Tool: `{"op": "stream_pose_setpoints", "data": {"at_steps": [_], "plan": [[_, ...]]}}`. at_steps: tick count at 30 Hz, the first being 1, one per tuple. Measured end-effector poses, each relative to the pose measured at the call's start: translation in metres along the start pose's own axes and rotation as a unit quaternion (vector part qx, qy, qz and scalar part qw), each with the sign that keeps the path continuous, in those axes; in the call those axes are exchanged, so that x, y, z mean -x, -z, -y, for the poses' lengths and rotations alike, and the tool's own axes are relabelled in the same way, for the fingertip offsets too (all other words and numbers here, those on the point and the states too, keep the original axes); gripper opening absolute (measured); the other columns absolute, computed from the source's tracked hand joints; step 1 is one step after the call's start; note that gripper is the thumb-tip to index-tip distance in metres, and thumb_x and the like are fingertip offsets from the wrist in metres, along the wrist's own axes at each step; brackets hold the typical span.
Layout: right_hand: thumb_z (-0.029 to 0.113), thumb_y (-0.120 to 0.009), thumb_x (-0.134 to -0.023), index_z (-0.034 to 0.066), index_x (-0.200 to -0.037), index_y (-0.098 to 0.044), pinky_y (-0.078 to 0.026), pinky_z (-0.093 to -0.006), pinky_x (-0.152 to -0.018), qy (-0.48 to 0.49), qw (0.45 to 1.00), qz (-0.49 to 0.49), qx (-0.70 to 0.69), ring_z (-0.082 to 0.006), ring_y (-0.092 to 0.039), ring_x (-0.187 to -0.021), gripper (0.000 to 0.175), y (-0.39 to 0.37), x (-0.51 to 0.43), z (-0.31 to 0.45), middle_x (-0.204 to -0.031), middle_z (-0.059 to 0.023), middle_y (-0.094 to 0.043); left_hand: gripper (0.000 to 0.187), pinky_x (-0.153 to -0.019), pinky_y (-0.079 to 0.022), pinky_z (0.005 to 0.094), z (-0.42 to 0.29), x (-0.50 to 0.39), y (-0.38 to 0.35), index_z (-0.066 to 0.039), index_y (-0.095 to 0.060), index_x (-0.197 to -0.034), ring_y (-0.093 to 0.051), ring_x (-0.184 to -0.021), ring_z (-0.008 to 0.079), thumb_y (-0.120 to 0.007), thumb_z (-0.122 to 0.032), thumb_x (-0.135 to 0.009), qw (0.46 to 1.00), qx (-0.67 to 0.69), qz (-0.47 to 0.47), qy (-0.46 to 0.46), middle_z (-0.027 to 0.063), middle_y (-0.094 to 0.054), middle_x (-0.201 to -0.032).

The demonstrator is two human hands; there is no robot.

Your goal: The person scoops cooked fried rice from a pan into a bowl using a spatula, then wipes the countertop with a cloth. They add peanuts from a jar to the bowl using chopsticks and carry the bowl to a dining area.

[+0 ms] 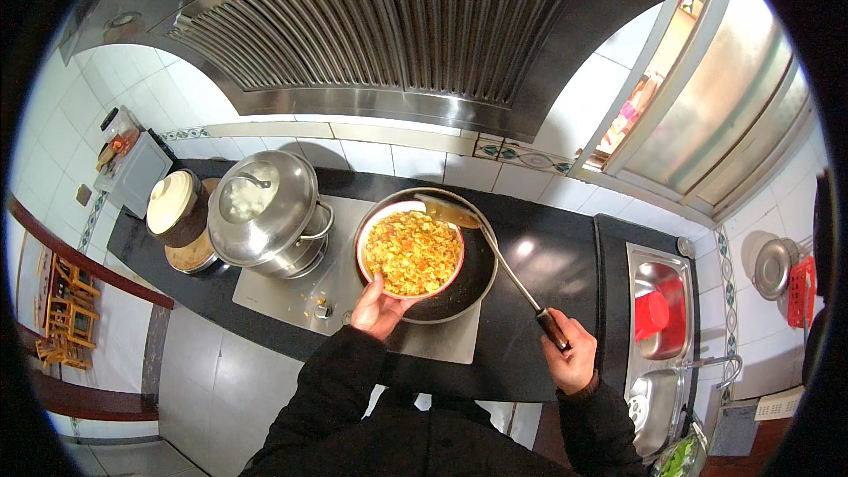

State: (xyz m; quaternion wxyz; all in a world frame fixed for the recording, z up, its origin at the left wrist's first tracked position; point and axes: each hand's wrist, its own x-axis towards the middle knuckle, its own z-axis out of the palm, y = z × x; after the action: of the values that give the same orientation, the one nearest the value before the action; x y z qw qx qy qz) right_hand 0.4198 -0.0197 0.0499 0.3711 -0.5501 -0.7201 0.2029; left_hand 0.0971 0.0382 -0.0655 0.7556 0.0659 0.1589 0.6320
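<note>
My left hand (379,311) grips the near rim of a white bowl (362,253) with a red edge. Yellow-orange fried rice (414,253) heaps the bowl almost to its brim. Below it, a dark frying pan (476,278) sits on the right side of the gas stove; the bowl hides much of the pan. In my right hand (575,352) is the dark handle of a metal spatula (513,273). Its blade reaches across to the bowl's upper right edge, over the pan; whether it touches the food I cannot tell.
Left of the pan stands a lidded steel pot (264,212), with a dark pot (175,205) under a cream lid beyond it. A range hood (397,33) hangs over the stove (265,295). A sink (662,265) holding a red container (652,315) is at right.
</note>
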Motion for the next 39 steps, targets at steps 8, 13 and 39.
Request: {"op": "stream_pose_setpoints", "data": {"at_steps": [8,13,39], "plan": [[-0.002,-0.061,-0.077,-0.0038,-0.117,-0.056,-0.046,-0.0232,-0.068,-0.128,0.977,-0.004,-0.169,-0.0094,-0.055,-0.074,0.040,-0.033,0.010,-0.002,-0.086,-0.0058,-0.060,0.068,-0.109,-0.029,0.0565,0.017,-0.011,-0.006,-0.007,-0.027,-0.141,-0.034,-0.132,0.0351,-0.062,-0.028,-0.087,0.997,-0.023,0.029,-0.064,0.0145,-0.036,-0.143],[-0.004,-0.062,-0.079,-0.0068,-0.119,-0.054,-0.046,-0.0217,-0.073,-0.131,0.974,0.009,-0.183,-0.0079,-0.055,-0.081,0.041,-0.039,0.018,0.012,-0.090,-0.0056,-0.060,0.068,-0.110,-0.028,0.0567,0.022,-0.015,-0.010,-0.006,-0.025,-0.141,-0.034,-0.132,0.0358,-0.061,-0.024,-0.087,0.997,0.000,0.005,-0.080,0.0161,-0.035,-0.143],[0.017,-0.068,-0.067,-0.0027,-0.081,-0.068,-0.053,-0.0387,-0.069,-0.126,0.963,0.213,0.105,-0.0326,-0.066,-0.074,0.024,-0.018,-0.136,-0.031,-0.077,-0.0219,-0.066,0.088,-0.109,-0.029,0.0575,-0.047,0.061,-0.004,-0.010,-0.018,-0.145,-0.033,-0.133,0.0365,-0.070,-0.036,-0.079,0.987,-0.127,-0.033,-0.091,0.0152,-0.031,-0.146]]}}
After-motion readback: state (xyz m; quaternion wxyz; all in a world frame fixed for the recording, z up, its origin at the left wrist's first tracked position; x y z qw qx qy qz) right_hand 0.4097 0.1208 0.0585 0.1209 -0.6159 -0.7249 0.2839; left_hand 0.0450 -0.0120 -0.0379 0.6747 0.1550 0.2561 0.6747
